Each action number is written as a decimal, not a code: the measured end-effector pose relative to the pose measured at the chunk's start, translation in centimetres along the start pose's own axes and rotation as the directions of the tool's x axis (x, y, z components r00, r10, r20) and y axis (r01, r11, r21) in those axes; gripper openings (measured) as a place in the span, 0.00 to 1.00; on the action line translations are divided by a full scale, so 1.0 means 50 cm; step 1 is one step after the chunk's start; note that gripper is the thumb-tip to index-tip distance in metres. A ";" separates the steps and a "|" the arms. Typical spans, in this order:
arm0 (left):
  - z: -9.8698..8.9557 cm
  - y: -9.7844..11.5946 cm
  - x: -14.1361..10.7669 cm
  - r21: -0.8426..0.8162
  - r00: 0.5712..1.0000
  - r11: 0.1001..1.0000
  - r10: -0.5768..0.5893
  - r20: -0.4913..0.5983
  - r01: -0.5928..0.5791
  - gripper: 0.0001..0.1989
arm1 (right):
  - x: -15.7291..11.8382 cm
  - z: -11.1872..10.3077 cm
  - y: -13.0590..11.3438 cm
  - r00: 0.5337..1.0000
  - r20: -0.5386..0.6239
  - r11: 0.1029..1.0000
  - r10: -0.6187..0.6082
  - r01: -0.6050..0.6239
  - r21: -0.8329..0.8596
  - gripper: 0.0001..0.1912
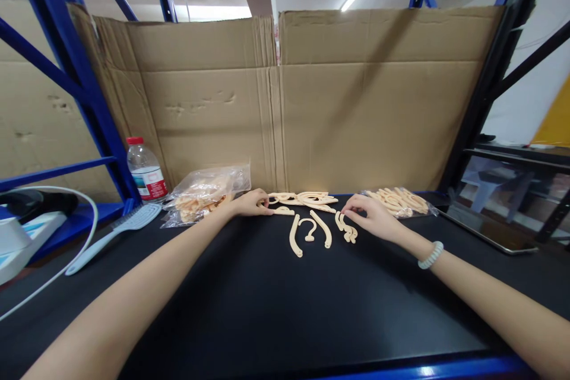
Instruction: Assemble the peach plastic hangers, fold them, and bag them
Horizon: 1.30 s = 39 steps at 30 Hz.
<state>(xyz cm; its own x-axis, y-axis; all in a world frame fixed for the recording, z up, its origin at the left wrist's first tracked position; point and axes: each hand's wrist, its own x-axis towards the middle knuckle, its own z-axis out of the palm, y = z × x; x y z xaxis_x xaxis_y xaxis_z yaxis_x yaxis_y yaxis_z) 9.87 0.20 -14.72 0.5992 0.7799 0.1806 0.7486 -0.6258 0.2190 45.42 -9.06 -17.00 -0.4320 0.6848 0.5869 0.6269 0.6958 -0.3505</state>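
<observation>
Pale curved pieces lie on the black table [285, 297]. My left hand [253, 203] pinches the left end of a flat pale piece [284, 211] at the back. My right hand [367, 214] has its fingertips together at the top of a small group of hook-shaped pieces [350, 233]; whether it grips one is too small to tell. Between my hands, a left curved arm piece [294, 237] and a right curved arm piece [321, 229] flank a single hook [309, 229]. Behind them is a pile of long pale pieces [307, 198].
Plastic bags of pale pieces stand at the left [205, 193] and right [398, 200]. Further left are a bottle [146, 172], a light blue hairbrush [133, 218] and a white power strip [31, 243]. A dark tray-like object [487, 228] lies right. Cardboard [378, 107] stands behind.
</observation>
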 end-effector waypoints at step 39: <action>0.082 0.320 -0.162 -0.559 0.912 0.826 -0.178 -0.370 -0.065 0.19 | -0.022 0.021 -0.170 0.830 0.508 0.149 0.230 -0.546 0.824 0.14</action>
<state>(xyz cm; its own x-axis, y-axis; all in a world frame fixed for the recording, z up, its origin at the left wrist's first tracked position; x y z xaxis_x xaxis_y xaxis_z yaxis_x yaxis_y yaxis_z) 18.13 -16.12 -16.60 0.3079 0.8213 0.4802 0.4206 -0.5703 0.7056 39.90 -15.49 -15.41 -0.5442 0.8382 0.0358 -0.2050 -0.0915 -0.9745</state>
